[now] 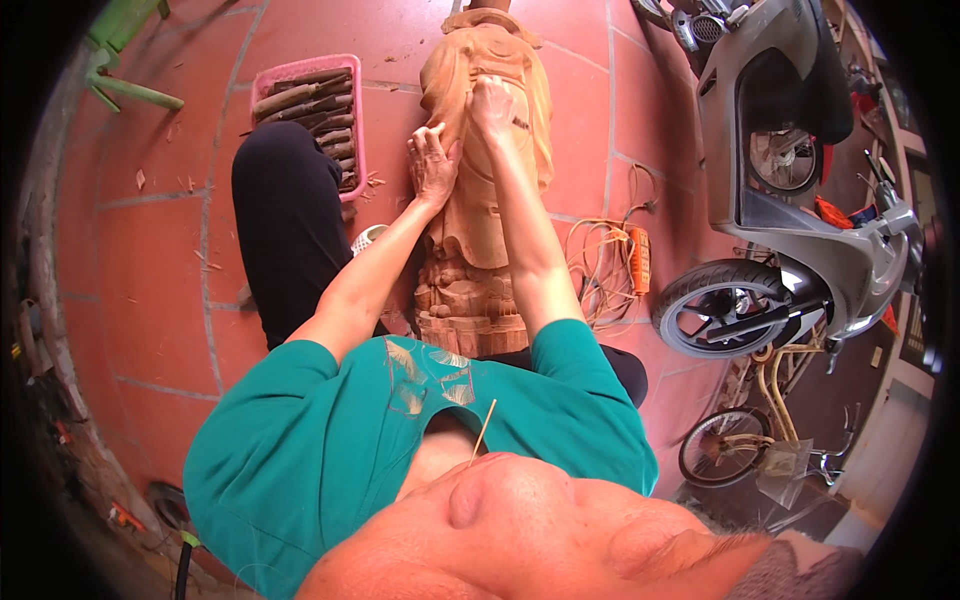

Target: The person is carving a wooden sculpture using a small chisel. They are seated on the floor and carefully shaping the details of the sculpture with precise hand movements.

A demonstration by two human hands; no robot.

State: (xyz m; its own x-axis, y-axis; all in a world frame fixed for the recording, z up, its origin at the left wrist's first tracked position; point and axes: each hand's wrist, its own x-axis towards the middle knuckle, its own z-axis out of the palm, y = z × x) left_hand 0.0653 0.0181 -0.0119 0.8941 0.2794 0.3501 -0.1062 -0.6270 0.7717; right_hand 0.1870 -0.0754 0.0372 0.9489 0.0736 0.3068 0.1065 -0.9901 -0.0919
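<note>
A carved wooden statue of a robed figure (465, 235) lies on the floor in front of me, its base toward my body. My left hand (433, 168) rests along the statue's left side with fingers stretched and a little apart, holding nothing. Farther up, my right hand (490, 106) is closed and pressed on the statue's torso. Whatever its fingers hold, if anything, is hidden. Just right of that hand, a short dark mark or strip shows on the wood; I cannot tell which.
Left of the statue, a pink plastic basket (358, 110) holds several wood-handled tools (320, 100). Orange cable and an orange power strip (640, 262) lie to the right. Beyond are a grey scooter (735, 180) and a bicycle (725, 447). A green stool (120, 88) stands far left; wood chips dot the red tiles.
</note>
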